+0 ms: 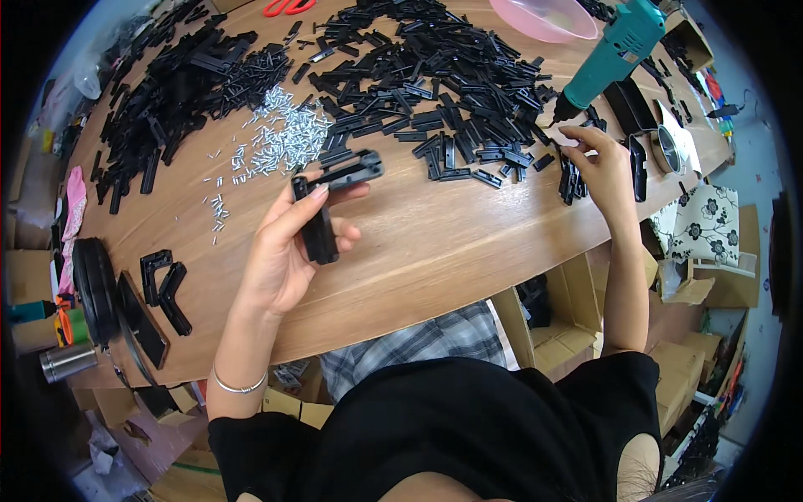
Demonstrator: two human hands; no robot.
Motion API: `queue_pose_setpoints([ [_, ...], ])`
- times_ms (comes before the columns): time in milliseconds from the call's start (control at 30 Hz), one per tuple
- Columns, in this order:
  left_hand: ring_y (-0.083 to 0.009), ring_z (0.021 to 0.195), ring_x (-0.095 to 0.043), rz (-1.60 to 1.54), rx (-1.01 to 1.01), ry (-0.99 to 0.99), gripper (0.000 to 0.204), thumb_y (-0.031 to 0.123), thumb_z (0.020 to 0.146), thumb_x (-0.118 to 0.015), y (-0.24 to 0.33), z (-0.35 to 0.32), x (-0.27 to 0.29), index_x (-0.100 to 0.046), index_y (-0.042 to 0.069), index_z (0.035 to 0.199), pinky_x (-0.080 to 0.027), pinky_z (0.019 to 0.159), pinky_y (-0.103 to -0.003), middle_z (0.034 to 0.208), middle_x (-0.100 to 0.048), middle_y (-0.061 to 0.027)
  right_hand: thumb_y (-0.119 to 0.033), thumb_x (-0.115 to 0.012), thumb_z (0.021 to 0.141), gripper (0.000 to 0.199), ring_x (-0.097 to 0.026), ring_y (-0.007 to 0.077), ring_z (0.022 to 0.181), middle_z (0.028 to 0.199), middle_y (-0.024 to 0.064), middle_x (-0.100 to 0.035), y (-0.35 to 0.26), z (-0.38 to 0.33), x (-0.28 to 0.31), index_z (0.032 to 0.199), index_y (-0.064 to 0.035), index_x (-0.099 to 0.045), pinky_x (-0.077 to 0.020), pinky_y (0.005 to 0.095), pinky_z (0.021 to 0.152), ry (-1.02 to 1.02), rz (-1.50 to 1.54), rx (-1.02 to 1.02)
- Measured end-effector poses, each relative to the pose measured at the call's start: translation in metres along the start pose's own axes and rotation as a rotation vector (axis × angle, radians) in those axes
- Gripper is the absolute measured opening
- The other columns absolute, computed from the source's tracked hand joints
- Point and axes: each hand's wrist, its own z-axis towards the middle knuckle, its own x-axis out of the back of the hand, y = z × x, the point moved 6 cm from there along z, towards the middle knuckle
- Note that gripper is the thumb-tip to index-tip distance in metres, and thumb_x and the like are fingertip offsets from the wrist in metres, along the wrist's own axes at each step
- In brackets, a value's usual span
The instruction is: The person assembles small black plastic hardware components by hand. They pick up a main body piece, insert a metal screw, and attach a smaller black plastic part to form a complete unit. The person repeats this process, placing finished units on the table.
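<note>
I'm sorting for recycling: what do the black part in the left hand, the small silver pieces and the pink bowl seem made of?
Black part: probably moulded plastic with a satin finish, judging by soft highlights; painted metal is possible. Small silver pieces: likely bare or plated metal, given their bright glints. Pink bowl: apparently smooth plastic, since it looks translucent.

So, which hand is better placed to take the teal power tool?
Probably the right hand: it is near the tip of the teal power tool, though whether it pinches something is unclear. The left hand is farther away and grips a black part.
</note>
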Motion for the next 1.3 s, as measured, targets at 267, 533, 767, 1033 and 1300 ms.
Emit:
queue_pose_setpoints([
  [267,-0.0240,0.086,-0.066,-0.030,0.095,0.016,0.042,0.013,0.095,-0.046,-0.005,-0.010,-0.009,-0.036,-0.004,0.133,-0.057,0.064,-0.027,0.124,-0.052,-0.0231,-0.010,-0.067,0.076,0.013,-0.064,0.0229,0.065,0.080,0.0109,-0.068,0.007,-0.020,0.028,0.088,-0.0050,-0.070,-0.0492,0.0313,0.063,0.054,-0.232,-0.123],
  [533,-0.0359,0.104,-0.061,-0.028,0.183,0.011,0.032,0.009,0.093,-0.052,-0.018,-0.014,-0.016,-0.040,0.002,0.121,-0.057,0.074,-0.034,0.124,-0.051,-0.0240,-0.009,-0.069,0.073,0.015,-0.064,0.0214,0.068,0.083,0.0135,-0.067,0.019,-0.041,0.024,0.087,-0.0032,-0.070,-0.0492,0.0322,0.063,-0.024,-0.130,-0.193],
  [767,-0.0375,0.104,-0.060,-0.004,0.231,0.007,0.027,0.006,0.092,-0.052,-0.027,-0.013,-0.013,-0.041,0.004,0.117,-0.057,0.073,-0.036,0.124,-0.051,-0.0222,-0.005,-0.063,0.076,0.016,-0.065,0.0201,0.070,0.080,0.0129,-0.068,0.028,-0.021,0.029,0.090,-0.0056,-0.071,-0.0500,0.0305,0.066,0.049,-0.065,-0.171],
  [1033,-0.0320,0.091,-0.066,0.024,0.204,0.057,0.027,0.006,0.091,-0.054,-0.027,-0.007,-0.002,-0.041,0.005,0.114,-0.058,0.070,-0.034,0.116,-0.056,-0.0213,-0.003,-0.063,0.073,0.023,-0.061,0.0242,0.081,0.087,0.0097,-0.069,0.069,0.048,0.018,0.093,-0.0076,-0.072,-0.0488,0.0326,0.075,0.034,-0.217,0.157],
  [1300,-0.0294,0.089,-0.066,0.012,0.225,0.055,0.028,0.007,0.091,-0.054,-0.026,-0.008,-0.007,-0.041,0.005,0.115,-0.057,0.070,-0.031,0.116,-0.057,-0.0207,-0.003,-0.059,0.076,0.027,-0.057,0.0306,0.085,0.089,0.0102,-0.063,0.051,0.045,0.018,0.102,-0.0073,-0.067,-0.0460,0.0353,0.081,-0.065,-0.343,0.365],
])
